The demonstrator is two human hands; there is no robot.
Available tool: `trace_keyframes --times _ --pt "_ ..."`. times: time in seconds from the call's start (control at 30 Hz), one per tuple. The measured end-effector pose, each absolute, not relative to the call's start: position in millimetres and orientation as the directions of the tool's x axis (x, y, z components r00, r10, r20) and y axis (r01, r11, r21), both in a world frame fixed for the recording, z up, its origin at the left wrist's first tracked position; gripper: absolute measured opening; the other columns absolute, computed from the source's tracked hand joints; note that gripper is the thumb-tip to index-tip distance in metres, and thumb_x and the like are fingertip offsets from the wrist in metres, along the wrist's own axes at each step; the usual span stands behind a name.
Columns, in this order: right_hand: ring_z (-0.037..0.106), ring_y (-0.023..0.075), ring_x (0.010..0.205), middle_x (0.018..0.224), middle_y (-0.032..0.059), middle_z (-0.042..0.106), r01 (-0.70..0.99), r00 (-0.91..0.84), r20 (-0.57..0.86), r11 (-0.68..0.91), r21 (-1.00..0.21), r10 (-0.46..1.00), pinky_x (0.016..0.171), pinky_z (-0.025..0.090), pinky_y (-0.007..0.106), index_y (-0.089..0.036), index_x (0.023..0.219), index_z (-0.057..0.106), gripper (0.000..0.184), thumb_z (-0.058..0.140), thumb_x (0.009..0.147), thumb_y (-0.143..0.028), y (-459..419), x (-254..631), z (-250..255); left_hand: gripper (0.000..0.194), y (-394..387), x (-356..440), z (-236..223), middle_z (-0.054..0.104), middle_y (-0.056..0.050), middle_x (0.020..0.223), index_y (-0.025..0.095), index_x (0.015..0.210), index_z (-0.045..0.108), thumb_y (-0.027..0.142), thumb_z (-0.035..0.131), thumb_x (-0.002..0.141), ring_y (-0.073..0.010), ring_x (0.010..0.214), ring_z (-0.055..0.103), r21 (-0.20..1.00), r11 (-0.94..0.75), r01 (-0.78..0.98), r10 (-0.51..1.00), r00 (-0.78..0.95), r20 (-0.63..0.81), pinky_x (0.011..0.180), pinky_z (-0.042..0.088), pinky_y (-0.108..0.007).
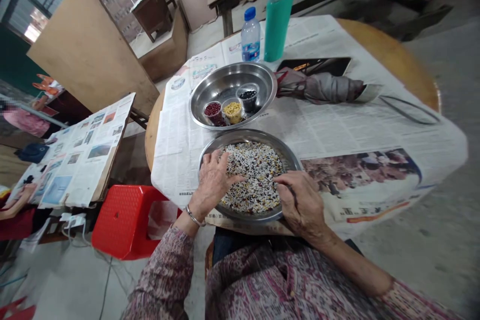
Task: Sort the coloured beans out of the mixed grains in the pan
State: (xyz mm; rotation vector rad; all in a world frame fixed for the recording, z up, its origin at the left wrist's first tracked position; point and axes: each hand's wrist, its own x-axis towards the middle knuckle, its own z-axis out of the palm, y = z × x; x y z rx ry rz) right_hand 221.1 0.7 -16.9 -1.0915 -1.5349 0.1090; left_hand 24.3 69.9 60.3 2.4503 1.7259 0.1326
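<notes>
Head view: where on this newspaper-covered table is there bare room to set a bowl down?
The newspaper right of the grain tray, below the folded umbrella, has the widest room. A narrower strip lies left of the tray, by the table's rim. It's crowded at the far end: steel bowl of cups, water bottle, teal flask.

A steel tray of mixed grains [291, 160] is sitting at the near edge of the newspaper-covered round table [390, 55]. Behind it, a steel basin [270, 95] is holding three small cups [233, 112], a folded umbrella [318, 87] is lying to its right, and a plastic bottle [250, 35] and flask [279, 15] are standing beyond it.
</notes>
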Motion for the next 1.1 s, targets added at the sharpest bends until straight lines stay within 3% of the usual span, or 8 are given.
trace_keyframes --times 0.2,0.33,0.43,0.57,0.63,0.73,0.83,1.1 --pt "0.062 0.0219 0.088 0.091 0.0038 0.068 0.557 0.137 0.727 0.555 -0.618 0.672 0.086 0.049 0.040 -0.024 0.103 0.062 0.017 0.054 0.093 -0.014 1 221 -18 0.024 68 37 46 0.065 -0.009 0.115 0.016 0.118 0.063 0.010 0.055 0.096 -0.0203 0.110 0.062 0.316 -0.308 0.897 0.934 0.348 -0.078 0.102 0.052 -0.036" --pt "0.063 0.0222 0.089 0.091 0.0042 0.069 0.547 0.151 0.721 0.550 -0.631 0.677 0.087 0.049 0.041 -0.024 0.103 0.063 0.016 0.054 0.093 -0.015 0 221 -18 0.049 70 53 44 0.067 -0.007 0.119 0.018 0.126 0.062 -0.006 0.039 0.090 -0.0171 0.110 0.062 0.426 -0.465 0.776 0.848 0.529 -0.037 0.103 0.051 -0.031" --pt "0.064 0.0223 0.089 0.092 0.0044 0.069 0.553 0.156 0.713 0.538 -0.636 0.684 0.087 0.050 0.041 -0.024 0.103 0.063 0.017 0.053 0.093 -0.015 0 221 -18 0.046 78 63 47 0.060 -0.008 0.134 0.023 0.129 0.060 0.001 0.044 0.092 -0.0226 0.122 0.056 0.306 -0.508 0.806 0.851 0.525 0.030 0.106 0.050 -0.039" --pt "0.063 0.0223 0.091 0.093 0.0051 0.069 0.552 0.149 0.711 0.539 -0.636 0.687 0.088 0.050 0.040 -0.024 0.104 0.063 0.018 0.053 0.093 -0.014 0 222 -18 0.041 96 74 43 0.057 -0.015 0.132 0.020 0.133 0.056 0.038 0.060 0.097 -0.0330 0.119 0.053 0.150 -0.331 0.932 0.942 0.317 0.108 0.097 0.052 -0.051" --pt "0.063 0.0223 0.091 0.093 0.0051 0.069 0.545 0.149 0.707 0.539 -0.642 0.691 0.089 0.050 0.041 -0.024 0.104 0.063 0.018 0.053 0.093 -0.014 -1 222 -19 0.042 103 79 38 0.058 -0.014 0.126 0.019 0.131 0.057 0.041 0.063 0.096 -0.0310 0.116 0.055 0.189 -0.371 0.909 0.928 0.358 0.098 0.097 0.052 -0.049" --pt "0.063 0.0227 0.091 0.093 0.0048 0.070 0.542 0.161 0.701 0.531 -0.651 0.695 0.089 0.050 0.041 -0.024 0.104 0.064 0.018 0.053 0.093 -0.015 -1 222 -19 0.019 106 83 35 0.061 -0.008 0.113 0.019 0.116 0.064 0.023 0.055 0.100 -0.0221 0.111 0.059 0.328 -0.565 0.757 0.808 0.589 0.032 0.101 0.052 -0.039" --pt "0.063 0.0221 0.091 0.092 0.0044 0.069 0.536 0.166 0.698 0.531 -0.657 0.696 0.088 0.050 0.040 -0.024 0.103 0.064 0.018 0.053 0.093 -0.014 -1 221 -17 0.021 93 77 42 0.062 -0.005 0.102 0.017 0.108 0.065 0.009 0.048 0.100 -0.0181 0.104 0.061 0.416 -0.629 0.656 0.712 0.701 -0.029 0.099 0.054 -0.034" --pt "0.062 0.0212 0.089 0.092 0.0044 0.066 0.546 0.126 0.707 0.547 -0.635 0.696 0.086 0.050 0.038 -0.024 0.102 0.061 0.015 0.052 0.094 -0.013 -1 222 -15 0.022 34 25 64 0.061 -0.005 0.119 0.023 0.119 0.065 0.028 0.064 0.098 -0.0181 0.110 0.061 0.454 -0.683 0.572 0.587 0.800 -0.124 0.100 0.056 -0.034"
